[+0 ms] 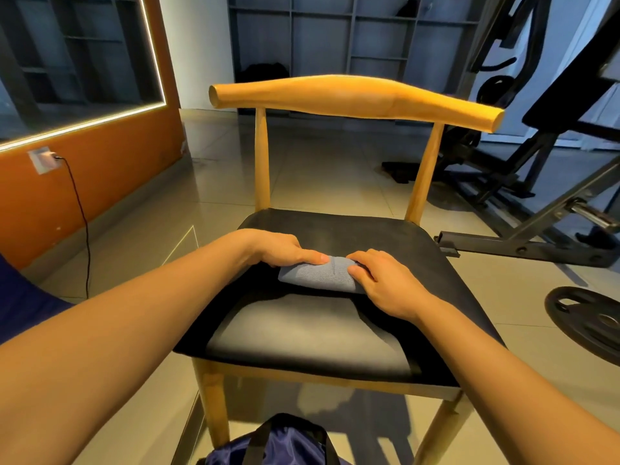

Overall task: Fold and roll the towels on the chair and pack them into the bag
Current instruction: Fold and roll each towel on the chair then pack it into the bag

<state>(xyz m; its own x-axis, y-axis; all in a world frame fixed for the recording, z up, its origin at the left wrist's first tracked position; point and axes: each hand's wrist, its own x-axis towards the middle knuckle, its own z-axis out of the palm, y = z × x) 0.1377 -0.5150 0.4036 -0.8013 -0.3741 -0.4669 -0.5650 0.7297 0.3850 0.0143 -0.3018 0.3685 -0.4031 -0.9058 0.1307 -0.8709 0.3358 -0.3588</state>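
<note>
A grey-blue towel [318, 275], rolled into a short thick bundle, lies across the middle of the black seat of a wooden chair [335, 333]. My left hand [280, 248] holds its left end, thumb pressed on top. Its right end is gripped by my right hand [379, 280], whose fingers curl over the roll. A dark blue bag [288, 446] with black straps sits on the floor below the seat's front edge, only its top showing. I see no other towel.
The chair's curved wooden backrest [355, 97] stands behind the seat. Black gym equipment [536, 182] and a weight plate [590, 322] occupy the floor at right. An orange wall [84, 182] with a socket and hanging cable runs along the left.
</note>
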